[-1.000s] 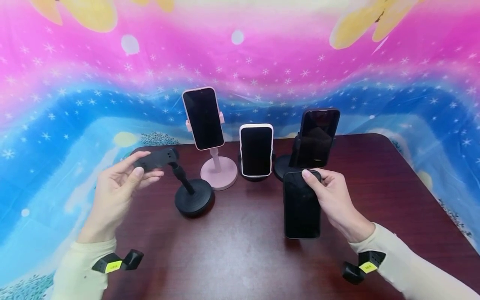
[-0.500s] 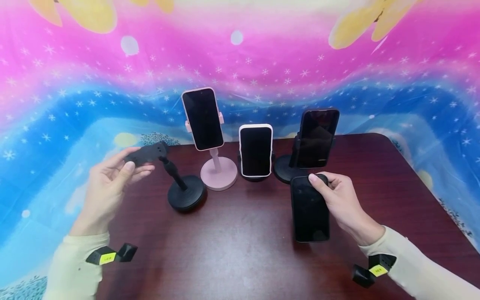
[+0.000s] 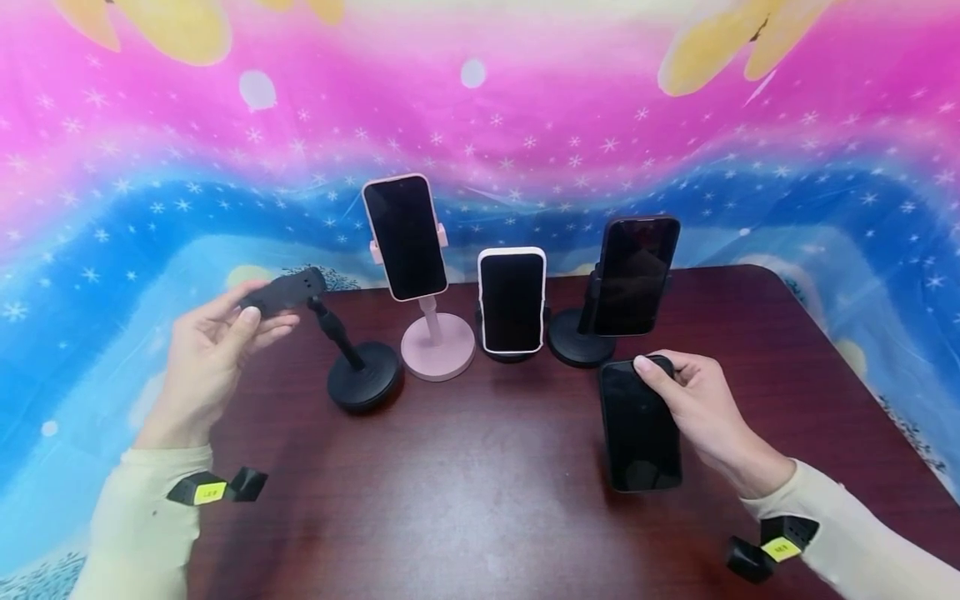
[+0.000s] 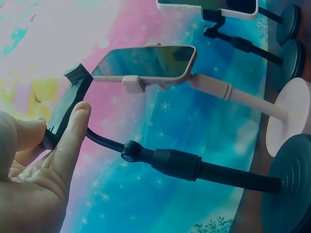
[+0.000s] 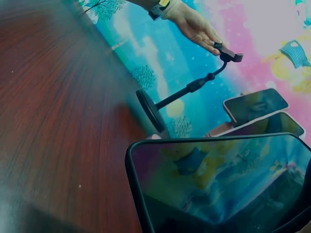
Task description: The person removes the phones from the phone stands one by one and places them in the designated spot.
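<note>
My left hand (image 3: 206, 354) grips the clamp head of a black phone stand (image 3: 365, 377), thumb on one side and fingers behind. In the left wrist view the clamp (image 4: 68, 107) of that stand holds no phone, and a bent neck joins it to the round base. My right hand (image 3: 701, 408) pinches the top edge of a black phone (image 3: 641, 433), which hangs screen up over the table at the right. In the right wrist view this phone (image 5: 218, 184) fills the lower part, its screen reflecting the backdrop.
Behind stand a pink stand (image 3: 438, 348) bearing a pink-cased phone (image 3: 406, 237), a white-cased phone (image 3: 512, 302) on a black stand, and a dark phone (image 3: 636, 275) on another black stand (image 3: 581, 337). A patterned cloth (image 3: 480, 142) hangs behind the dark wooden table (image 3: 480, 500).
My left hand has drawn the black stand left and toward the back, its base sliding along. My right hand has carried the black phone right and slightly nearer.
</note>
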`<state>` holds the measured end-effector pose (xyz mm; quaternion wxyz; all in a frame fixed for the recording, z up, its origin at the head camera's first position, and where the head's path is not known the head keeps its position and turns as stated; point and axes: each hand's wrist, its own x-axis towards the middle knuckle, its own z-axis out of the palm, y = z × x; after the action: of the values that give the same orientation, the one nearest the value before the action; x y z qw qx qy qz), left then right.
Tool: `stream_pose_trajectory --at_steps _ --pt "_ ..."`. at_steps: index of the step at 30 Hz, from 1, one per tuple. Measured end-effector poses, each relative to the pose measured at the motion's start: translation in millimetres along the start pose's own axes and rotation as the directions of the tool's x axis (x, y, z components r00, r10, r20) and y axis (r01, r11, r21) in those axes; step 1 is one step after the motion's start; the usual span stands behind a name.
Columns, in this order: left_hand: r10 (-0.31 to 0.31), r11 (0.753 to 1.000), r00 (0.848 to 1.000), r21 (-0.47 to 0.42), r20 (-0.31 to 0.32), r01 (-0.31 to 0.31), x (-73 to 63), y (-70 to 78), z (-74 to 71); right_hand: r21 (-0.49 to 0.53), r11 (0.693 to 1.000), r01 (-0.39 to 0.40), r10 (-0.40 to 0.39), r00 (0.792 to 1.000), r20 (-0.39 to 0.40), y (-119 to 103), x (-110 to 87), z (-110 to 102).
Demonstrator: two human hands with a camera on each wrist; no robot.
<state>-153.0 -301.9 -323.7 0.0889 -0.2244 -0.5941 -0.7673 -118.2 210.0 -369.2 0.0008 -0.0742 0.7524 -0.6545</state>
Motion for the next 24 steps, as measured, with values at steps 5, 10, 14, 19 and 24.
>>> stream_pose_trajectory --at_steps 5,10,14,19,24 --pt "0.015 1.000 1.000 0.024 0.002 -0.015 4.7 -3.9 -7.0 -0.014 1.000 0.000 0.000 1.000 0.012 5 -2.6 -7" --pt "0.015 0.998 1.000 0.062 -0.026 -0.013 8.6 -6.6 -12.2 -0.006 1.000 -0.021 0.022 0.999 0.048 8 -4.7 -14" --pt "-0.004 0.996 0.999 0.090 -0.043 0.008 12.3 -6.9 -14.1 -0.003 1.000 -0.029 0.029 0.997 0.070 9 -5.6 -17" --pt "-0.026 0.995 0.998 0.091 -0.055 0.031 18.8 -7.4 -16.4 -0.023 0.999 -0.029 0.030 0.996 0.081 10 -7.0 -19" --pt "-0.041 0.994 0.997 0.096 -0.071 0.048 24.4 -9.7 -18.7 0.018 0.999 -0.050 0.048 0.994 0.099 12 -8.3 -22"
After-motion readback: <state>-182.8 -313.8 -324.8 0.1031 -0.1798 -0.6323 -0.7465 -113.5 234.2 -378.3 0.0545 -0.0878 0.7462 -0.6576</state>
